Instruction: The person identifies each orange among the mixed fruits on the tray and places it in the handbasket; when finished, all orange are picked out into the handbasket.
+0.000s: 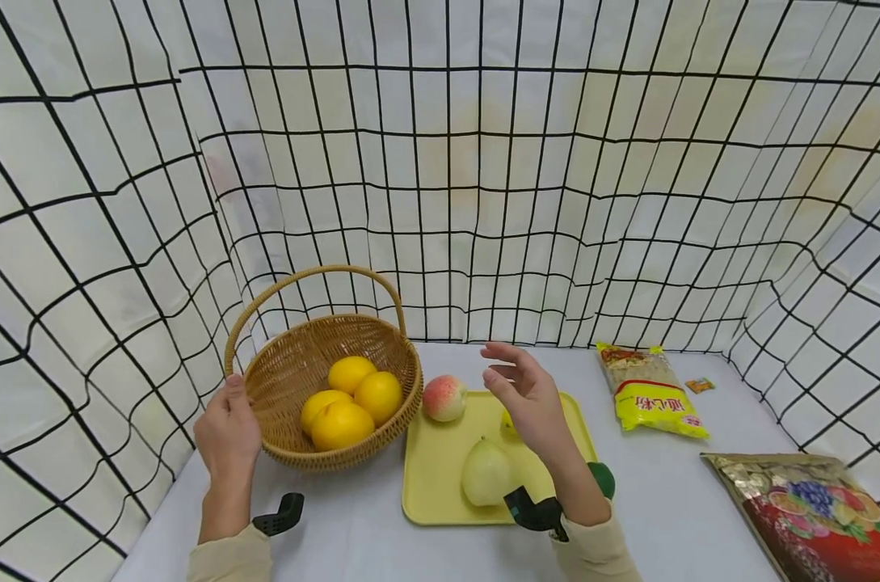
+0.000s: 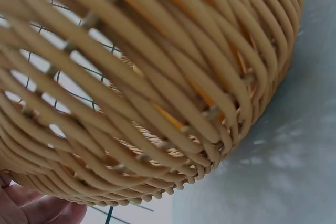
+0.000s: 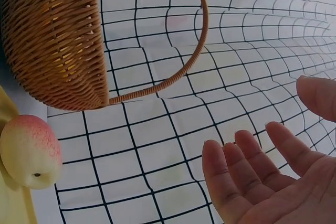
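Note:
My left hand [image 1: 229, 424] grips the left rim of a brown wicker basket [image 1: 287, 364], thumb over the edge. In the left wrist view its fingers [image 2: 42, 208] show against the weave. The basket leans to the right, and several yellow round fruits [image 1: 343, 427] lie gathered low inside it. Above a yellow tray [image 1: 428, 509] hovers my right hand [image 1: 530, 400], holding nothing, its fingers spread and slightly bent in the right wrist view. A peach [image 1: 444, 398] sits at the tray's far left corner. Nearer me on the tray is a pale green pear [image 1: 487, 473].
Behind the right hand, a small yellow item [image 1: 508, 422] and a dark green round thing [image 1: 602, 478] are partly hidden. On the right lie a pasta bag [image 1: 650, 396], a small orange packet [image 1: 699, 385] and a large fruit-printed bag [image 1: 818, 509]. Black-gridded white cloth walls surround the table.

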The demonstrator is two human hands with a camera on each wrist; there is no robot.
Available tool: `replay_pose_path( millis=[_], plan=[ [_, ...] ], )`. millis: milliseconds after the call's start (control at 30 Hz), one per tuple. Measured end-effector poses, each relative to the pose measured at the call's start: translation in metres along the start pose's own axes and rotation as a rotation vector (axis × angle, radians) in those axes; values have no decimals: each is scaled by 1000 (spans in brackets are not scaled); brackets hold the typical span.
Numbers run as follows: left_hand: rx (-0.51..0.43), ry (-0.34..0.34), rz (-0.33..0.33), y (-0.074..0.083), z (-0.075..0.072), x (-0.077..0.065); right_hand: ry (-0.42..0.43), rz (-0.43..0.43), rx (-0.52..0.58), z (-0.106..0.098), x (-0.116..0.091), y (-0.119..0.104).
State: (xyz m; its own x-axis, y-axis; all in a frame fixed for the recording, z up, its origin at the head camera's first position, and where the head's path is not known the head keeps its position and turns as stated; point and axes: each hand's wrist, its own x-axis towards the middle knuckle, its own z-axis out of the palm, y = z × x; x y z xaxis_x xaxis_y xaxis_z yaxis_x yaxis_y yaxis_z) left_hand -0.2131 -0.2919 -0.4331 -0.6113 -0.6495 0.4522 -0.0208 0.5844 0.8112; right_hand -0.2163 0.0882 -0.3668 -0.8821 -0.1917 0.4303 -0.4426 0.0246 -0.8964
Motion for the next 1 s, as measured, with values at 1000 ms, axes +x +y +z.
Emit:
replay_pose_path(
  millis=[1000],
  plan=[
    [-426,161,386,119,-35,-28,-14,-12,-74,-5,6,-2]
  ],
)
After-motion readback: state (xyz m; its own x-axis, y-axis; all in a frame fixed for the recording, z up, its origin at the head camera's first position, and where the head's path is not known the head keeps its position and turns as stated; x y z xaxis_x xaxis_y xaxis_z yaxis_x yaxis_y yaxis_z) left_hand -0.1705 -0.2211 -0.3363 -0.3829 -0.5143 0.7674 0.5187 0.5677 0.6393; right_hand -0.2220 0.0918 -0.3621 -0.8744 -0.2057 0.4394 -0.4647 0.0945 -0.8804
